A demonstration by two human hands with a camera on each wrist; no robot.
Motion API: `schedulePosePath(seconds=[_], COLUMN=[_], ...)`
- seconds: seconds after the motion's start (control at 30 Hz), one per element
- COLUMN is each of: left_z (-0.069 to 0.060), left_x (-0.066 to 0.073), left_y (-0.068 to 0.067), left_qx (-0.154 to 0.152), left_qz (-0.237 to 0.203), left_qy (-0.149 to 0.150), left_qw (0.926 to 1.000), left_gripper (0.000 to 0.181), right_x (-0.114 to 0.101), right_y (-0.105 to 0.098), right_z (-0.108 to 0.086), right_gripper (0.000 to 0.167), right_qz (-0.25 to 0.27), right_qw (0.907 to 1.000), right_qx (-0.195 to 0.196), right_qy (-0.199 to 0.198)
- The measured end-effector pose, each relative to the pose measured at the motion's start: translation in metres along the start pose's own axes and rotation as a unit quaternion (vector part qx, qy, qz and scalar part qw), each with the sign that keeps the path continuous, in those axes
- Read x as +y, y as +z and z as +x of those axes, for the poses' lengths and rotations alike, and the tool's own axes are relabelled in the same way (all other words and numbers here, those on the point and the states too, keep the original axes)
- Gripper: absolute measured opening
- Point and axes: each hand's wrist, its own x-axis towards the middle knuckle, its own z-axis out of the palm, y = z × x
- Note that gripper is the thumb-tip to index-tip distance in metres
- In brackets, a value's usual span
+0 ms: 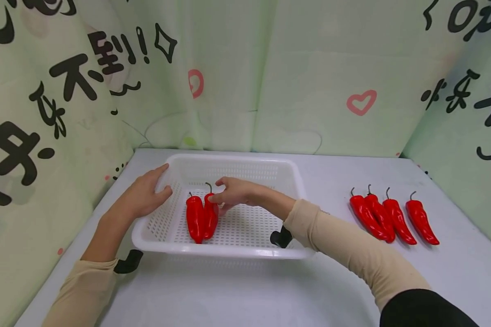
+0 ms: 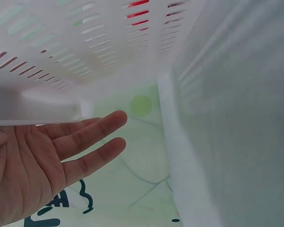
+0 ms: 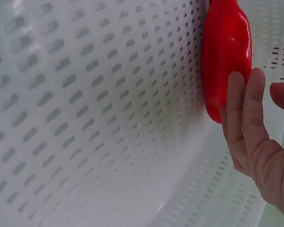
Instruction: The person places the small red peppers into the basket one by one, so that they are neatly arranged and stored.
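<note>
Inside a white perforated basket [image 1: 245, 251], two red peppers lie side by side: the left one [image 1: 194, 219] and the right one [image 1: 210, 215]. My right hand [image 1: 238, 191] is at the right pepper. In the right wrist view, straight fingertips of the right hand [image 3: 260, 137] touch a red pepper [image 3: 227, 52], with the thumb apart from it. At the basket's left rim is my left hand [image 1: 144, 193], fingers extended. From below, the left wrist view shows the left hand [image 2: 52, 161] with spread fingers beside the basket wall [image 2: 33, 106].
Right of the basket, several red peppers [image 1: 422, 221] lie in a loose row on the white table [image 1: 237, 295]. A pale green printed curtain [image 1: 303, 91] surrounds the table at the back and sides.
</note>
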Motion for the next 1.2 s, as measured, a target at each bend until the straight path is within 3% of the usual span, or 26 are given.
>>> schedulePosePath(seconds=[0.47, 0.63, 1.2], left_z=[-0.001, -0.001, -0.001], left_x=[0.002, 0.003, 0.002], left_y=[-0.001, -0.002, -0.002], left_qx=[0.002, 0.002, 0.000], left_qz=[0.006, 0.008, 0.007], left_qy=[0.006, 0.008, 0.007], left_qw=[1.0000, 0.9999, 1.0000], left_gripper=[0.071, 0.070, 0.070], right_x=[-0.014, -0.019, -0.026], right_y=[-0.017, -0.026, -0.050], right_z=[-0.026, -0.038, -0.078], right_gripper=[0.072, 0.070, 0.065], right_qz=[-0.011, -0.002, 0.036], right_qw=[0.9955, 0.9934, 0.9750], right_qx=[0.047, 0.072, 0.145], right_qy=[-0.082, -0.090, -0.165])
